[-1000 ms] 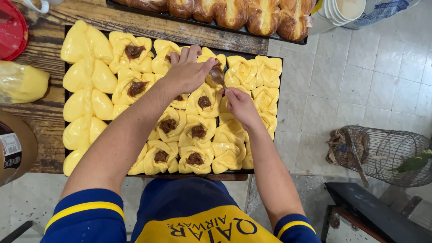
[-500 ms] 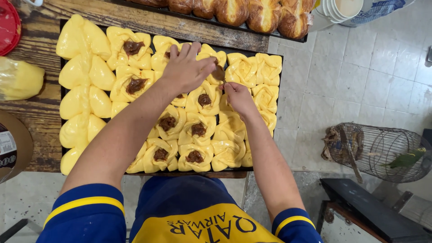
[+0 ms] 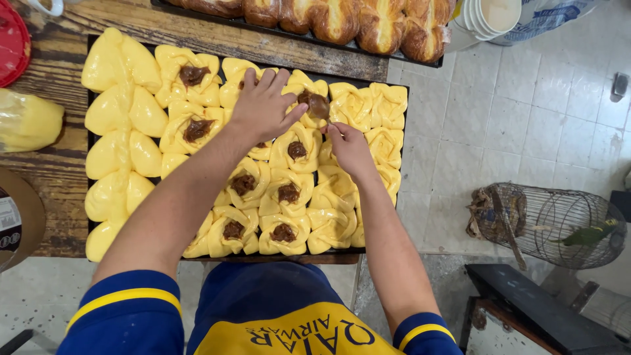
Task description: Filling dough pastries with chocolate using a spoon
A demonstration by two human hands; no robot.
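Filling step: my left hand [image 3: 263, 105] rests open on a dough piece [image 3: 305, 98]; right hand [image 3: 348, 148], pinched shut, should drop brown filling [image 3: 318, 105] next.

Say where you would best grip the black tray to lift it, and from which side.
Grip the tray by its two short ends, coming in from left and right. Its bare black rim shows there; dough pieces fill the top, and the front edge sits against the person's body.
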